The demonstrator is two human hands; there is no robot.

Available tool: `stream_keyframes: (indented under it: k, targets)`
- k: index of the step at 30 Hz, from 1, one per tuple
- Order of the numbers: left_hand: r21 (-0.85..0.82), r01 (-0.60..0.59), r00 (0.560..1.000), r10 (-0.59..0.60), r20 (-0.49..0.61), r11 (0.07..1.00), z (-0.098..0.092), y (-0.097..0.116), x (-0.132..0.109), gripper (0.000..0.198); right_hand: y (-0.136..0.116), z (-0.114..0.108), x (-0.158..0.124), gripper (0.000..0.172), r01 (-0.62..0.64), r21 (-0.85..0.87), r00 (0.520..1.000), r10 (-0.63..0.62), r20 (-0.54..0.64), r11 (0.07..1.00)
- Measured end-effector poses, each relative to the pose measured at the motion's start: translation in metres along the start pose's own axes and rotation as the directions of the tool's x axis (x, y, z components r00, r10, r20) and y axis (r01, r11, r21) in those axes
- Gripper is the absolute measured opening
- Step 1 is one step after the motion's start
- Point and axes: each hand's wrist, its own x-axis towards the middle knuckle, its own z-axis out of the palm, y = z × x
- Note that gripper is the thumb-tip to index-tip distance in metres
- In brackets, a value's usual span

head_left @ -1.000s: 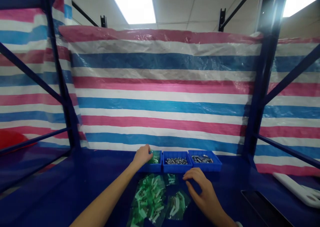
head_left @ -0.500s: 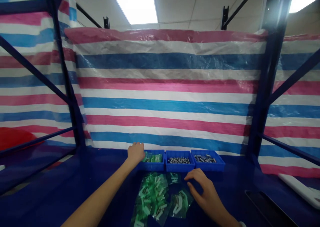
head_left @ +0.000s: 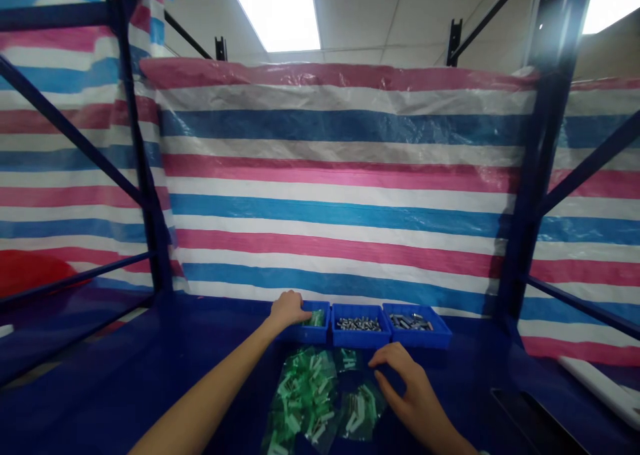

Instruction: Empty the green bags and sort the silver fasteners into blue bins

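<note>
My left hand (head_left: 289,309) reaches over the leftmost blue bin (head_left: 326,321), its fingers bent down at the green packets (head_left: 316,318) inside; whether they grip one is hidden. Small metal parts (head_left: 358,324) fill the middle bin (head_left: 361,339), and longer grey metal pieces (head_left: 411,321) lie in the right bin (head_left: 425,339). Low in front of the bins, my right hand (head_left: 406,383) has thumb and fingers apart with nothing between them. To its left are a small clear bag (head_left: 349,359), another bag with white pieces (head_left: 359,411) and a pile of green bags (head_left: 305,395).
A dark phone-like slab (head_left: 537,418) and a white object (head_left: 600,388) lie on the blue surface (head_left: 215,321) at the right. Blue metal posts (head_left: 530,175) stand at both sides, with striped sheeting (head_left: 340,208) behind. Something red (head_left: 35,271) is at far left.
My left hand has moved right, further over the leftmost bin, covering more of its packets. My right hand has kept nearly the same place and pose. The camera view has shifted slightly.
</note>
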Motion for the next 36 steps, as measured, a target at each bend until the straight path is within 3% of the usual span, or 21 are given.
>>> stream_keyframes:
  k: [5,14,19,26,30,33,36]
  targets:
    - [-0.004,0.046,0.998,-0.046,0.050,0.999,0.000,0.009,-0.002,0.028,-0.002,0.002,0.000,0.015,0.007,-0.001,1.000,-0.007,0.007,1.000]
    - [-0.030,-0.048,0.995,0.050,0.090,0.998,-0.006,0.013,-0.003,0.027,0.000,0.000,0.002,0.014,0.010,0.001,1.000,-0.010,0.008,1.000]
    - [-0.030,-0.056,0.995,0.058,0.085,0.998,-0.006,0.021,-0.001,0.027,0.010,-0.005,0.003,0.015,-0.051,-0.076,0.998,0.053,0.022,0.996]
    - [-0.011,-0.034,0.999,0.034,-0.005,0.999,-0.006,0.029,-0.008,0.029,0.023,-0.002,-0.004,0.005,-0.176,-0.244,0.972,0.207,0.107,0.954]
    - [-0.051,-0.037,0.996,0.033,-0.082,0.998,-0.006,0.029,-0.015,0.028,0.021,0.006,-0.012,0.020,-0.222,-0.328,0.955,0.272,0.117,0.918]
    - [-0.107,-0.078,0.984,0.059,-0.165,0.991,-0.012,0.032,-0.028,0.023,0.020,0.010,-0.014,0.020,-0.271,-0.266,0.942,0.312,0.125,0.925]
    - [-0.204,-0.188,0.958,0.133,-0.253,0.961,-0.017,0.047,-0.052,0.015,0.025,0.009,-0.012,0.016,-0.416,-0.114,0.888,0.430,0.161,0.902]
